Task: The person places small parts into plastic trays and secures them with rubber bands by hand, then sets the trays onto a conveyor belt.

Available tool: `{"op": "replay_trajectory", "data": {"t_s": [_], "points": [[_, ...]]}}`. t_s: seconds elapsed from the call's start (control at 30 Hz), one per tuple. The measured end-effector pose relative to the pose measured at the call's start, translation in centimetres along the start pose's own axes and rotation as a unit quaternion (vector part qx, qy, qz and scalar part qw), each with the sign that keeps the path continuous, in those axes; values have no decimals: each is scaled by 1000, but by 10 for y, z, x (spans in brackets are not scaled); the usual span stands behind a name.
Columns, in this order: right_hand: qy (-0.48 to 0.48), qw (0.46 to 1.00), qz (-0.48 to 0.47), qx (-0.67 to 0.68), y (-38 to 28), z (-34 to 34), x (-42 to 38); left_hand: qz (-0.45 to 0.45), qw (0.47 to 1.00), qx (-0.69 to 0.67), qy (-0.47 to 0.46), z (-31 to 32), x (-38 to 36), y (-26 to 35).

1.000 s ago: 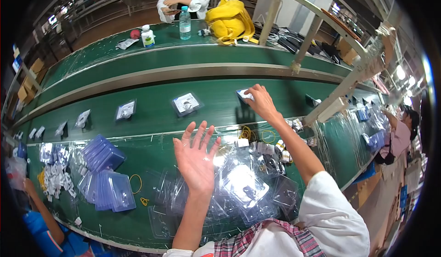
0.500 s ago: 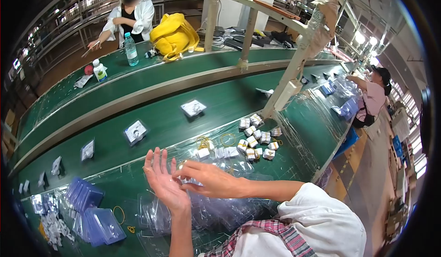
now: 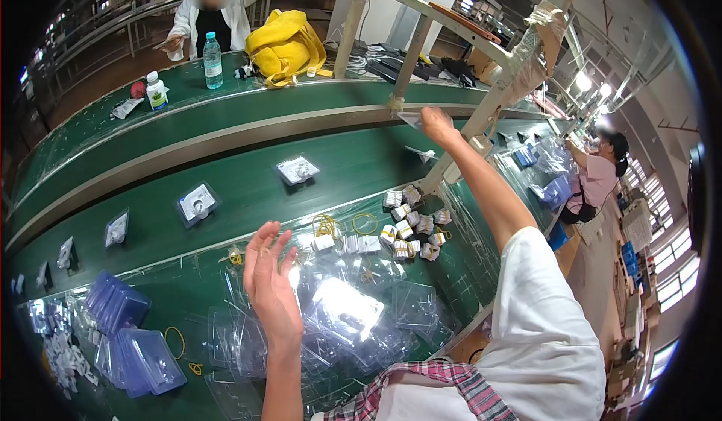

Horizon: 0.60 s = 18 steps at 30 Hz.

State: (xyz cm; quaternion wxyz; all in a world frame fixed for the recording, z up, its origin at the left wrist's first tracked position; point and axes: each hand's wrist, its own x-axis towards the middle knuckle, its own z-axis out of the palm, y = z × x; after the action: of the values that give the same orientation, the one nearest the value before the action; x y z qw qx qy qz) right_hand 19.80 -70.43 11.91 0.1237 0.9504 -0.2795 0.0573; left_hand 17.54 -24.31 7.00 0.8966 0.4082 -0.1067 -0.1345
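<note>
Head view: half a second earlier both hands had met low over the heap of clear plastic blister shells (image 3: 353, 312); now they were well apart. The right hand (image 3: 436, 124) had stretched out far across the green conveyor belt (image 3: 248, 188), its grip pinched on a clear flat plastic piece (image 3: 411, 118) held up beside the taped metal post (image 3: 481, 112). The left hand (image 3: 269, 282) had stayed over the near green counter (image 3: 188, 285), its grip released, fingers spread and holding nothing, with the blister shells just to its right and below it. Beyond that hand's fingertips lay yellow rubber bands (image 3: 365, 224) and a cluster of small white boxed parts (image 3: 414, 225). Sealed blister packs (image 3: 297, 170) rode the belt farther out. To the hand's left sat stacks of blue-tinted plastic trays (image 3: 131, 331). Past the right hand's grip, a yellow bag (image 3: 284, 45) and a clear water bottle (image 3: 213, 60) stood on the far counter by a seated person in white (image 3: 214, 11). The post and its diagonal braces crossed the view near the raised hand.
</note>
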Motion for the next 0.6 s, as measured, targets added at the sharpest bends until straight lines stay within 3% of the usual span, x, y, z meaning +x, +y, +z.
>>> {"op": "replay_trajectory", "data": {"t_s": [0.17, 0.27, 0.4, 0.6], "points": [[-3, 997, 80, -12, 14, 39, 15, -41, 998, -48, 3, -1, 3, -1], [77, 992, 94, 39, 19, 58, 15, -51, 998, -34, 12, -1, 4, -2], [-161, 968, 188, -30, 18, 45, 26, -63, 997, -28, 17, -4, 6, -6], [-200, 945, 255, -29, 16, 61, 25, -61, 997, -36, 19, -4, 5, -6]]}}
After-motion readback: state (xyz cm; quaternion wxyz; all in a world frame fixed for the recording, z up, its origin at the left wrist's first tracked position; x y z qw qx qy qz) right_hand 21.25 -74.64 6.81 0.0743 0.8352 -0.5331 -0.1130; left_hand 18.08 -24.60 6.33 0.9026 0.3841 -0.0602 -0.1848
